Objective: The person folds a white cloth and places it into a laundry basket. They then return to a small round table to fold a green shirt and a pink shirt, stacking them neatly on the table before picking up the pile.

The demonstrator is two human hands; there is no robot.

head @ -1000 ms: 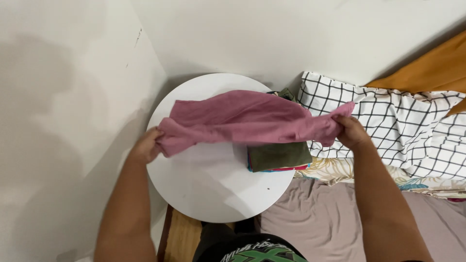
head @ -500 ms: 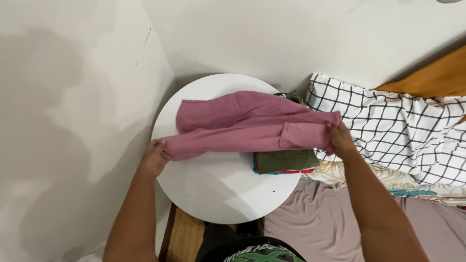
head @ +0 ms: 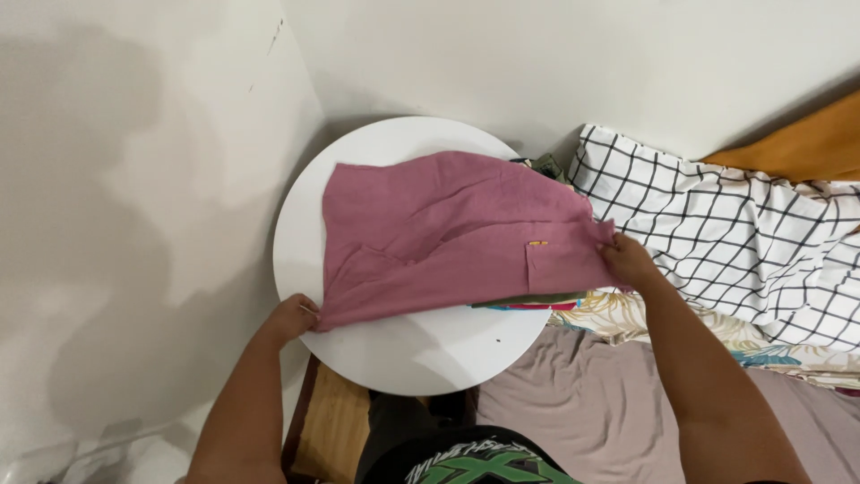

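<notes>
Head view shows your left hand and right hand pinching opposite corners of a soft mauve woven garment, spread over the smooth round white table.

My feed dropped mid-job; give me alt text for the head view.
Both hands hold a pink cloth spread over a round white table: left hand at its near-left corner, right hand at its right edge. A checked blanket lies right.

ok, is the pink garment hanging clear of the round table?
No, the pink garment lies spread on the white round table, with the left hand and right hand pinching its near corners.
</notes>
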